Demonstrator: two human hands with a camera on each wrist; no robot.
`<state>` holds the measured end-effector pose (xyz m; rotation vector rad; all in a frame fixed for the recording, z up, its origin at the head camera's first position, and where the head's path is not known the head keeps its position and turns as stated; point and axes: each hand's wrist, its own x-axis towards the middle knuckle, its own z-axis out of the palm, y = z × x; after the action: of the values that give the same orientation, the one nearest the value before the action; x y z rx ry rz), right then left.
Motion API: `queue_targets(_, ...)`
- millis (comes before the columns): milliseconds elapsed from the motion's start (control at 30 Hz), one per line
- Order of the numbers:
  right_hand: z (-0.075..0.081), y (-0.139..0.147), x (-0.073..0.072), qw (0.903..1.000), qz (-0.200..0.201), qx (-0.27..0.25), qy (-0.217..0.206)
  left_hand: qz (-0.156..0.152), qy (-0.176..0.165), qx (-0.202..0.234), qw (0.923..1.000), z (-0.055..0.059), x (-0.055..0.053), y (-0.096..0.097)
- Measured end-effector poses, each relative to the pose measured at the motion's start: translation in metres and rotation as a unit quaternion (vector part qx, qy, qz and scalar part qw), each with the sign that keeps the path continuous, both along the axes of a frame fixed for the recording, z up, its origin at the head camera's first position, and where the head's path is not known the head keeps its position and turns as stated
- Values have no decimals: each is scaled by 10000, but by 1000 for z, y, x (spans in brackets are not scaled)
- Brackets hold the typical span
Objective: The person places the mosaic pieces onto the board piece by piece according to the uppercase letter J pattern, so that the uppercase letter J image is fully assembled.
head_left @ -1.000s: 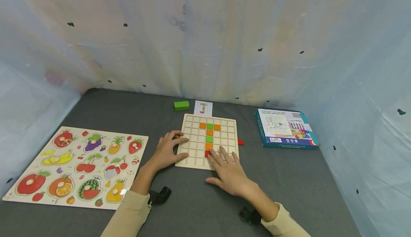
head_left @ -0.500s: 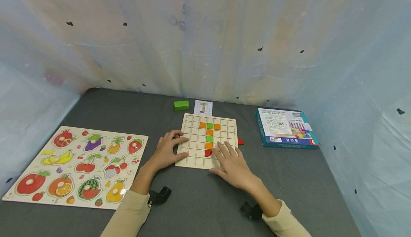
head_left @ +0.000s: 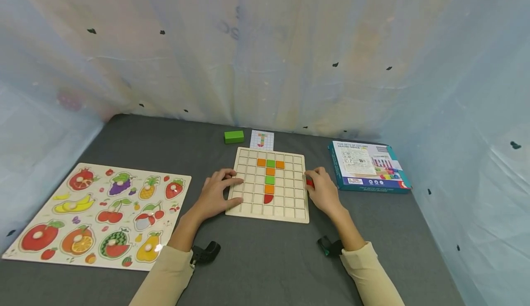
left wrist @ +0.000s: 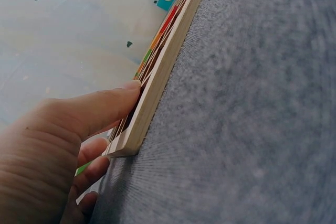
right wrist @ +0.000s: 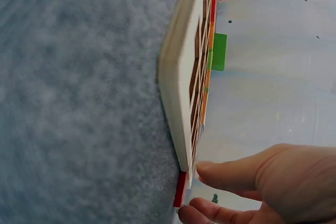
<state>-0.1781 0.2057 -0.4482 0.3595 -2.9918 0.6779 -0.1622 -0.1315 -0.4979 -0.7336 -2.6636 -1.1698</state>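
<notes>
A wooden grid board (head_left: 250, 207) lies in the middle of the table. Orange and green square tiles form a T on it, with a red rounded tile (head_left: 268, 199) at the foot of the column. My left hand (head_left: 216, 194) holds the board's left side, thumb on its top face and other fingers along the edge. At the opposite side, my right hand (head_left: 325, 191) has thumb and fingers spread around a loose red piece (right wrist: 180, 188), which lies against the board's right edge. The thumb tip is close to the board; a fingertip is right beside the piece.
Behind the board are a pattern card (head_left: 262, 139) showing a J shape and a green block (head_left: 234, 136). A fruit puzzle board (head_left: 136, 195) lies at left, a boxed set (head_left: 368, 165) at right. Plastic sheeting (head_left: 265, 66) surrounds the table.
My right hand has lifted off the area near the red rounded tile and moved right and away to the loose red piece. The left hand and the board have stayed in place.
</notes>
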Motion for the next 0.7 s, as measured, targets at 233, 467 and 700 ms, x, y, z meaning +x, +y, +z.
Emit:
queue_targets(233, -3, 3, -4, 9998, -59, -43, -168, 69, -36, -72, 9999, -1, 0, 0)
queue_targets(467, -5, 2, -3, 9998, -99, -111, -91, 81, -38, -99, 9999, -1, 0, 1)
queue_targets(700, -6, 2, -2, 9998, -170, -117, -61, 77, -55, -117, 9999, -1, 0, 2)
